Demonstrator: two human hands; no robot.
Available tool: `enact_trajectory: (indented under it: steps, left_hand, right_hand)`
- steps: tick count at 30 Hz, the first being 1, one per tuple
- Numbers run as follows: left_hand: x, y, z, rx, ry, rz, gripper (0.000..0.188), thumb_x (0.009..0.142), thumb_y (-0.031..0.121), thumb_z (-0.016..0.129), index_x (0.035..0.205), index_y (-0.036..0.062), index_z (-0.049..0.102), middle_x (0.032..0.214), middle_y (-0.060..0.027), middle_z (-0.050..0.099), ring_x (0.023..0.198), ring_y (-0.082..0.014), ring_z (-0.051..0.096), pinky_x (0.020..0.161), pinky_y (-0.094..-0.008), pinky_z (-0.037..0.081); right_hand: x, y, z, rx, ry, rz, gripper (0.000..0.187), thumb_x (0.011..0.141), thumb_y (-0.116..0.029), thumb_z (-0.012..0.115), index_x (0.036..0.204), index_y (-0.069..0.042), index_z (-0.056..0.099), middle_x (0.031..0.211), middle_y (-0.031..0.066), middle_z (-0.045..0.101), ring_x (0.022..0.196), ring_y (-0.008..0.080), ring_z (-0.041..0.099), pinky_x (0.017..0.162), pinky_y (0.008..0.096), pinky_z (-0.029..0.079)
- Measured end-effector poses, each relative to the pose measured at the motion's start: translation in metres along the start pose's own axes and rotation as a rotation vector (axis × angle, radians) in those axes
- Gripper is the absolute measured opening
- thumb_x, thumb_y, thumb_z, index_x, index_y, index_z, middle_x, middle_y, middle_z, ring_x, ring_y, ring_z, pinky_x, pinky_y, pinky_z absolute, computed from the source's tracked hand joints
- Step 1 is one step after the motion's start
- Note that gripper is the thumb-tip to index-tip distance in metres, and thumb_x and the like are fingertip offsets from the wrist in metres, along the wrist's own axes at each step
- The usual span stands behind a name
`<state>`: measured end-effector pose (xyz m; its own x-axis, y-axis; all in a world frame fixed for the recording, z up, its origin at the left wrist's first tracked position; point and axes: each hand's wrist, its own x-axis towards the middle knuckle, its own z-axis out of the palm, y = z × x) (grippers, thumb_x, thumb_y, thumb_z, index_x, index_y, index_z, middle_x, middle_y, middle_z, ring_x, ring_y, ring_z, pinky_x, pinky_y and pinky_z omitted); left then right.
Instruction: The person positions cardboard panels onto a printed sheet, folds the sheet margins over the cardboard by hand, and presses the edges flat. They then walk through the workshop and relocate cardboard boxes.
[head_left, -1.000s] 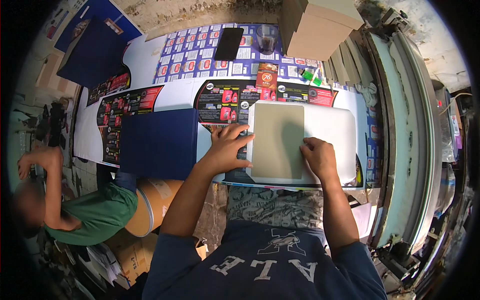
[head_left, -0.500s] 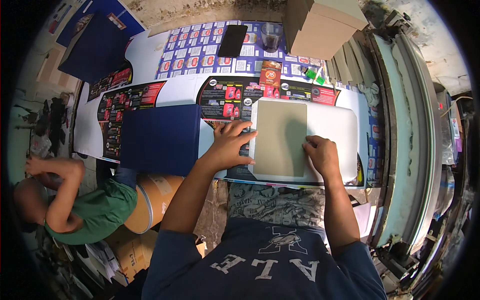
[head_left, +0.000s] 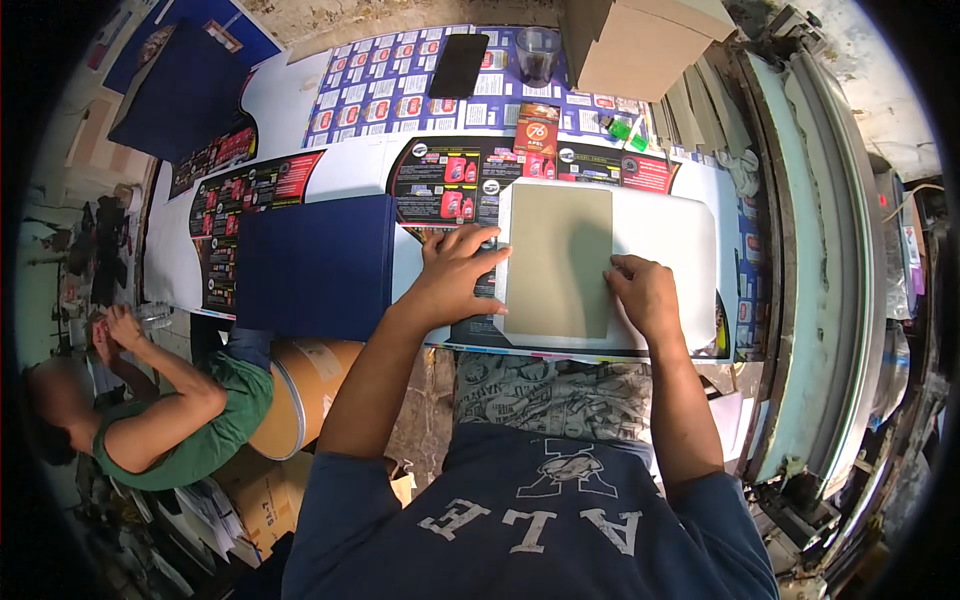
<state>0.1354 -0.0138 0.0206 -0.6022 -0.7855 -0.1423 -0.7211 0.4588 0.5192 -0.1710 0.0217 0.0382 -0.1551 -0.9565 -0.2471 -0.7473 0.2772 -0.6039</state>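
A grey-beige rectangular board (head_left: 560, 240) lies flat on a white sheet with cut corners (head_left: 675, 235). My left hand (head_left: 460, 272) rests at the left edges of sheet and board, its fingers spread. At the right edge of the board, my right hand (head_left: 643, 295) has its fingers curled, with thumb and forefinger pinched along that edge. A stack of dark blue covers (head_left: 315, 265) lies to the left of my left hand.
Printed sheets (head_left: 440, 180) cover the table. Toward the back are a black phone (head_left: 459, 66), a glass (head_left: 538, 57), a small red-brown packet (head_left: 536, 130), a green lighter (head_left: 625, 131) and a cardboard box (head_left: 645, 45). A co-worker in green (head_left: 180, 415) sits at the left.
The view has shifted slightly, and my hands keep nearly the same places on the board and sheet. At the left, the co-worker's arms have moved.
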Motion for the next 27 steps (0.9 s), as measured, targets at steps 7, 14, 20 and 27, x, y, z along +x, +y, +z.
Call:
enact_trajectory:
  steps: [7,14,20,27]
  left_hand:
    - [0.000,0.002,-0.004,0.039,-0.013,-0.008,0.085,0.068,0.046,0.087,0.142,0.0161,0.059,0.155,-0.0080,0.040,0.147,-0.0310,0.029,0.119,-0.0571,0.011]
    - [0.006,0.017,-0.016,0.111,-0.054,-0.034,0.085,0.068,0.044,0.087,0.143,0.0148,0.057,0.151,-0.0141,0.041,0.144,-0.0339,0.031,0.118,-0.0548,0.015]
    - [0.008,0.023,-0.015,0.156,-0.067,-0.082,0.101,0.064,0.043,0.089,0.150,0.0158,0.043,0.152,-0.0186,0.032,0.145,-0.0413,0.025,0.117,-0.0567,0.016]
    - [-0.012,0.047,0.001,0.049,0.204,-0.077,0.101,0.076,0.042,0.082,0.156,0.0095,0.030,0.159,-0.0238,0.023,0.146,-0.0430,0.023,0.116,-0.0587,0.016]
  right_hand:
    - [0.001,0.000,0.002,-0.006,0.008,0.009,0.034,0.086,-0.019,0.072,0.113,0.001,0.073,0.096,0.0228,0.075,0.086,0.0316,0.075,0.083,0.0366,0.057]
    - [0.009,0.005,0.005,-0.071,0.021,-0.021,0.033,0.081,-0.019,0.074,0.109,-0.001,0.074,0.093,0.0205,0.075,0.085,0.0354,0.073,0.083,0.0412,0.058]
    - [0.044,0.012,-0.025,-0.148,-0.044,0.000,0.031,0.085,-0.028,0.071,0.110,-0.009,0.073,0.099,0.0207,0.074,0.095,0.0391,0.071,0.088,0.0470,0.056]
    - [0.177,0.058,-0.092,-0.104,0.384,0.368,0.047,0.080,-0.049,0.072,0.103,-0.008,0.075,0.105,0.0223,0.073,0.098,0.0399,0.070,0.087,0.0478,0.055]
